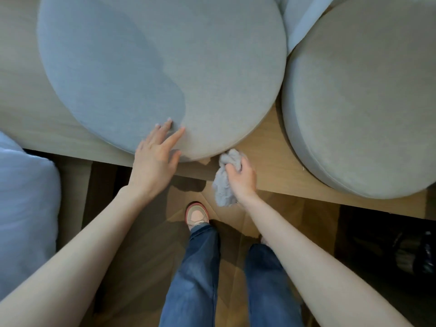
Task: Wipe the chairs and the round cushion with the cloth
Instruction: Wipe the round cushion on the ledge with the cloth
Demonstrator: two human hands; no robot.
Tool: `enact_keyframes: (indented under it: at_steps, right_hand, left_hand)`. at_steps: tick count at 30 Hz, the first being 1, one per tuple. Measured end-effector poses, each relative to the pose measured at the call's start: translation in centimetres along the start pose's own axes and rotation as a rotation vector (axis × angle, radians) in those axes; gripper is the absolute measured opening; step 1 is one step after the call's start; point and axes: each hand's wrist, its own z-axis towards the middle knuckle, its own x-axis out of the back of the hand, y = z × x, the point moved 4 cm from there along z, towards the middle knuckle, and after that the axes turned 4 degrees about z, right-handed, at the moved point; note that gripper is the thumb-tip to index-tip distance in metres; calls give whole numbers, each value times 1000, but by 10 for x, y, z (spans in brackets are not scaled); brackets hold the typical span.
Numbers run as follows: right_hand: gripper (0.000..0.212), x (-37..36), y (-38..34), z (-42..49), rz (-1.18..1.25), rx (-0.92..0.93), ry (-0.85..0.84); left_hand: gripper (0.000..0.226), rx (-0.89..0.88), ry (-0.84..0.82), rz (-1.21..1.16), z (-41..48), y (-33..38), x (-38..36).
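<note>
A large round grey cushion (162, 67) lies on a light wooden bench (271, 152) and fills the upper middle of the view. My left hand (157, 159) rests flat on its near edge, fingers straight and spread. Just right of that edge, my right hand (241, 178) grips a crumpled grey cloth (224, 185), which hangs down over the bench's front edge. A second round cushion (368, 102), more beige, lies on the bench to the right.
A white padded thing (26, 197) sits at the left edge. Wooden floor (146, 232) lies below the bench, with my legs in blue jeans and a pink shoe (197, 214) on it. Dark objects (410, 253) sit under the bench at right.
</note>
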Motion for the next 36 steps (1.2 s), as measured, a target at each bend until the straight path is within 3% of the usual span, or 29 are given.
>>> enact_keyframes:
  at_steps: [3,7,16,24,28,33,36]
  right_hand:
    - [32,50,-28,-5,68,35,164]
    - [21,91,-86,0,-13,211,227]
    - [51,93,-224,94,-315,536,209]
    - [54,56,-334,216,-666,761,147]
    - [54,46,-339,270,-819,714,89]
    - [49,70,-294,253,-478,675,146]
    - [52,88,-244,216,-463,628,119]
  left_hand:
    - [52,87,40,-158,-6,-1,20]
    - [52,145,86,-206,-7,2,40]
    - [57,205,70,-113,70,-14,68]
    - [74,363,-86,-125,171,-17,76]
    - [87,403,-134,-22,185,-15,66]
    - [86,413,-131,34,187,-15,62]
    - [86,412,-138,45,187,-15,63]
